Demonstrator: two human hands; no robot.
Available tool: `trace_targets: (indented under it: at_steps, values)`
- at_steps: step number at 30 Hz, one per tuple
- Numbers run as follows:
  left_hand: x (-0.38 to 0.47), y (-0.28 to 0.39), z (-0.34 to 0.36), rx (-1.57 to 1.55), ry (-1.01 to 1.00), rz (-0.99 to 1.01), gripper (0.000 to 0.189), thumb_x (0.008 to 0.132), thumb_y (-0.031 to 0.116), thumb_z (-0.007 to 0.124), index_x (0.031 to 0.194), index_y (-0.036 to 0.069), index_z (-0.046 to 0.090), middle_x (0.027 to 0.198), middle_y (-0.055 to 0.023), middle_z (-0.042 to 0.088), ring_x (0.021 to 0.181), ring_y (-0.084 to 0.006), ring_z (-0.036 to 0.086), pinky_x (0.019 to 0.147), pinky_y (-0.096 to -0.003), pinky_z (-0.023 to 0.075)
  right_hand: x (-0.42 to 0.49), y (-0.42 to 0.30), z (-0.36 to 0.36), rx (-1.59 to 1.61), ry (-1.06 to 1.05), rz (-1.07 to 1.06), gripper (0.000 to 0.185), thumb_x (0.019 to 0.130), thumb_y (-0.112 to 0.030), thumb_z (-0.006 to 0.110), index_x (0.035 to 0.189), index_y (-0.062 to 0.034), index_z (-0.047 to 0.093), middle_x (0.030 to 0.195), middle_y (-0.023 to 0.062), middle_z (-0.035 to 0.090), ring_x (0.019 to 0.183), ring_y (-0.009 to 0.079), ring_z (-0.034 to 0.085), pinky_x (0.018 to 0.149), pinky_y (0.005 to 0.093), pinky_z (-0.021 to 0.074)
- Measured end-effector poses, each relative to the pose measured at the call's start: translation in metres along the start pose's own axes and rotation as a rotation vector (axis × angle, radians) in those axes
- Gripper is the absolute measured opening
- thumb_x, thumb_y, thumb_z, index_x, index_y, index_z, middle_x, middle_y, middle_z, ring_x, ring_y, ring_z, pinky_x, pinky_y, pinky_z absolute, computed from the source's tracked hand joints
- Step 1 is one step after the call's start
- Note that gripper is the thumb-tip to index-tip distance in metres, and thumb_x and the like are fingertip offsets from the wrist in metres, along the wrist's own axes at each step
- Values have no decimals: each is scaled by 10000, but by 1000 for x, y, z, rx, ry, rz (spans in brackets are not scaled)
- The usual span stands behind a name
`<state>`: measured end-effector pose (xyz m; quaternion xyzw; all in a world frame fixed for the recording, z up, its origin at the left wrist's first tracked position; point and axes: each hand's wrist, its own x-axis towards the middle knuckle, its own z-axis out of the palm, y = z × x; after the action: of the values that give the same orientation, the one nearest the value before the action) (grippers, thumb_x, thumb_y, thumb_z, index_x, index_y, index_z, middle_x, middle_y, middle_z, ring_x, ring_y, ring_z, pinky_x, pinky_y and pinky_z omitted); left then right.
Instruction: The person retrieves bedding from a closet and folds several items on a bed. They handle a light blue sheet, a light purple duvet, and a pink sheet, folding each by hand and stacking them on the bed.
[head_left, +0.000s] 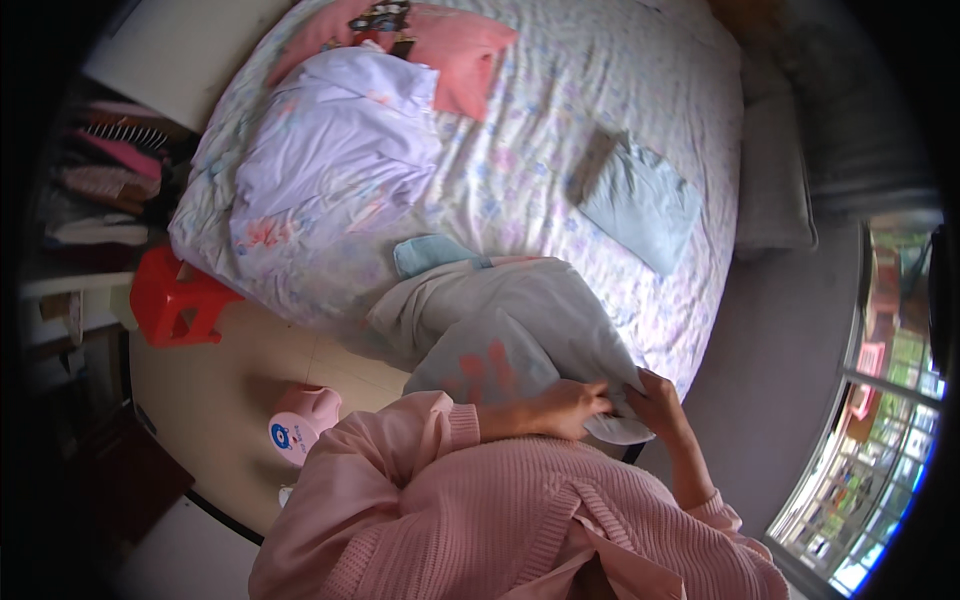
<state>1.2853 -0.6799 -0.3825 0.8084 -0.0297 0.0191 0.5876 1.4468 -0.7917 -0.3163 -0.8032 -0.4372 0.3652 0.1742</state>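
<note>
Right in front of my body, a loose piece of grey cloth (517, 300) with orange-red marks hangs over the near edge of the bed. My right hand (660, 401) pinches its edge at the near right corner. Just to the left, my left hand (568, 409) grips the same edge, its fingers slightly blurred. The two hands are close together, and the cloth between them is bunched. From under the far side of the grey cloth sticks out a light blue cloth (435, 253), most of it hidden.
The bed has a floral sheet (517, 172). On it lie a folded light blue garment (643, 206), a lilac cloth (337, 142) and a coral pillow (465, 52). Left are a red plastic stool (180, 300), a pink stool (304, 420) and clothes shelves (112, 176). A window (862, 450) is right.
</note>
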Motion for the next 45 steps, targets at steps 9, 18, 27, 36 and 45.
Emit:
trace_targets:
  at_steps: [9, 18, 27, 36, 45]
  values:
    - [-27, -46, 49, 137, -406, -346, 456, 628, 216, 672, 1032, 54, 534, 984, -131, 566, 952, -292, 554, 773, -392, 457, -37, 106, 84, -31, -58, 158, 282, 756, -158, 554, 1006, -29, 567, 839, 200, 606, 805, 361, 582, 686, 391, 454]
    - [-47, -66, 53, 563, -45, -142, 603, 593, 140, 731, 1149, 94, 501, 1145, -87, 478, 1150, -298, 385, 956, -454, 292, -29, 166, 82, 52, -43, 351, 351, 725, -258, 585, 1013, -56, 584, 857, 207, 615, 835, 355, 591, 729, 395, 456]
    - [-63, -131, 21, 595, 117, -583, 941, 563, 232, 772, 1337, 99, 253, 1262, -162, 396, 1187, -325, 366, 934, -486, 318, -33, 193, 107, -83, -131, 418, 488, 708, -243, 575, 1166, -94, 494, 943, 190, 609, 896, 349, 576, 779, 415, 452]
    - [-54, -147, 15, -254, -4, -892, 782, 592, 304, 783, 1208, -26, 433, 1126, -179, 547, 978, -254, 564, 861, -335, 412, -14, 215, 122, 204, -150, 447, 583, 673, -302, 696, 1145, -11, 516, 946, 165, 626, 881, 247, 605, 784, 340, 457]
    - [-87, -81, 26, 52, 12, -361, 299, 658, 175, 713, 914, 69, 602, 1022, -90, 566, 1043, -269, 487, 896, -369, 361, 38, 189, 111, 702, -281, 532, 633, 730, -334, 702, 1200, 19, 465, 1080, 128, 573, 971, 181, 541, 852, 287, 418]
